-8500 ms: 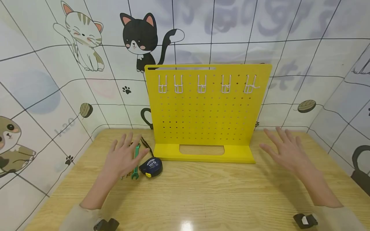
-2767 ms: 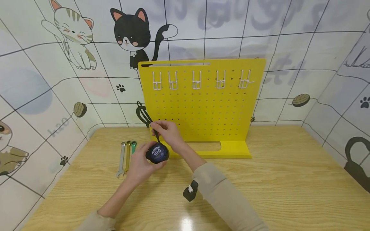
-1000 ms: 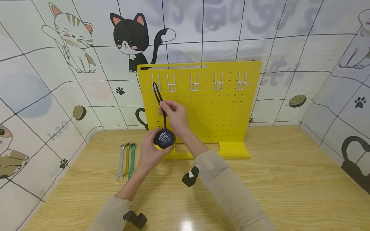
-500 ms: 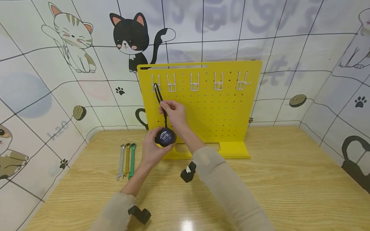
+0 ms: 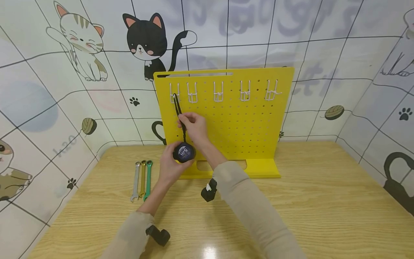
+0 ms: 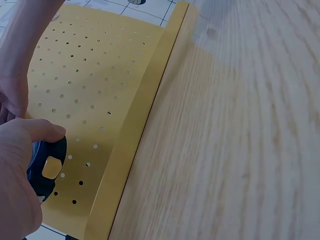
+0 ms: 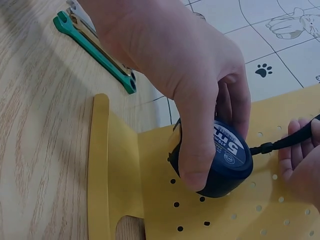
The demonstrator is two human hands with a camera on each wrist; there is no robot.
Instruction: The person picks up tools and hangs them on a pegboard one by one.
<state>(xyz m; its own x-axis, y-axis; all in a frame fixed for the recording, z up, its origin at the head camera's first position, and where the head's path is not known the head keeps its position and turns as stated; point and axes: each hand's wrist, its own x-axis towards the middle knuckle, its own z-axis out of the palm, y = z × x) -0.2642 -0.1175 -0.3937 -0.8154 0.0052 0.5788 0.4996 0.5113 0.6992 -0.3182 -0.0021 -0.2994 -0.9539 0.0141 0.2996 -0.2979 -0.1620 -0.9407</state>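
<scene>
My left hand (image 5: pixel 169 166) grips a dark blue tape measure (image 5: pixel 185 152) marked 5m, thumb and fingers on opposite sides of its case. Just above, my right hand (image 5: pixel 195 130) pinches the tape measure's black wrist strap (image 5: pixel 177 105). The strap's looped top lies at the leftmost white wire hook (image 5: pixel 171 88) of the yellow pegboard (image 5: pixel 239 129); whether it encircles the prong is too small to tell. A yellow button (image 6: pixel 52 167) shows on the tape measure in the left wrist view. In the right wrist view, the strap joins the case through a small black bead (image 7: pixel 267 148).
Silver (image 5: pixel 135 181), gold (image 5: pixel 142 180) and green (image 5: pixel 148 180) wrenches lie side by side on the wooden table (image 5: pixel 291 216), left of the board. Several more wire hooks (image 5: pixel 218 92) line the board's top. A cat-patterned wall covering (image 5: pixel 106 100) stands behind.
Both hands were spread and the tape measure lay on the table. Since then they took hold of it and its strap, raising both to the pegboard. Lately the loop shifted slightly right at the hook.
</scene>
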